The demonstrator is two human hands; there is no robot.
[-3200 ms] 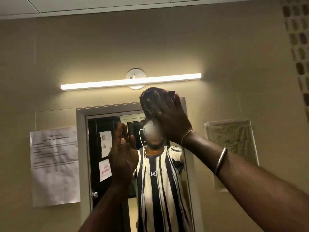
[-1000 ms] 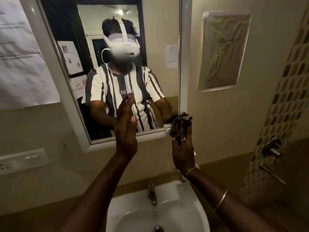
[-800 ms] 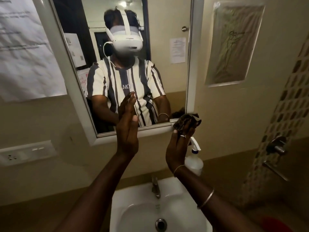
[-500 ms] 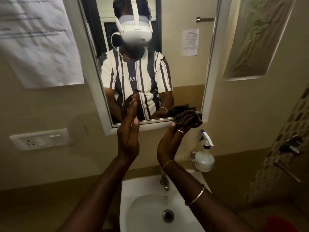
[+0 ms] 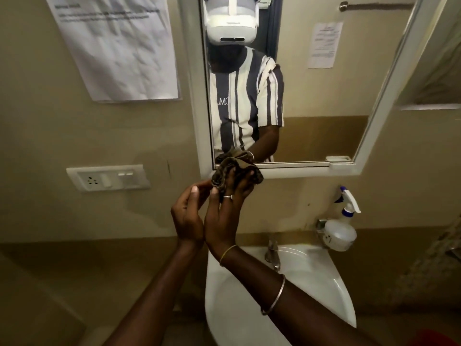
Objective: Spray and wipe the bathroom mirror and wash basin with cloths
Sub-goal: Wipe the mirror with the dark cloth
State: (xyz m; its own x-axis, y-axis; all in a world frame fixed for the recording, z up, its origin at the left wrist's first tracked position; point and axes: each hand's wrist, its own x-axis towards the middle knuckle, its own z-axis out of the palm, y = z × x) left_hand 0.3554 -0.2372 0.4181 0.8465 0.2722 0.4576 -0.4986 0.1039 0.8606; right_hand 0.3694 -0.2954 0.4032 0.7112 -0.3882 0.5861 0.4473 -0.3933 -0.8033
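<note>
The white-framed mirror [image 5: 321, 96] hangs on the beige wall above the white wash basin [image 5: 321, 283]. My right hand [image 5: 224, 216] presses a crumpled dark brown cloth [image 5: 225, 171] against the mirror's lower left corner, fingers curled round it. My left hand [image 5: 187, 216] is raised just left of the right hand, touching it, fingers loosely bent and holding nothing. A white spray bottle [image 5: 340, 233] with a blue and white trigger stands at the basin's back right, apart from both hands.
A chrome tap [image 5: 273, 253] stands at the back of the basin. A switch and socket plate [image 5: 108, 177] is on the wall to the left, below a taped paper notice [image 5: 117, 46]. A small white tray [image 5: 339, 162] sits on the mirror's lower frame.
My right hand has swept the cloth left along the mirror's bottom edge from the right corner to the left corner. My left hand has come off the glass and dropped beside it.
</note>
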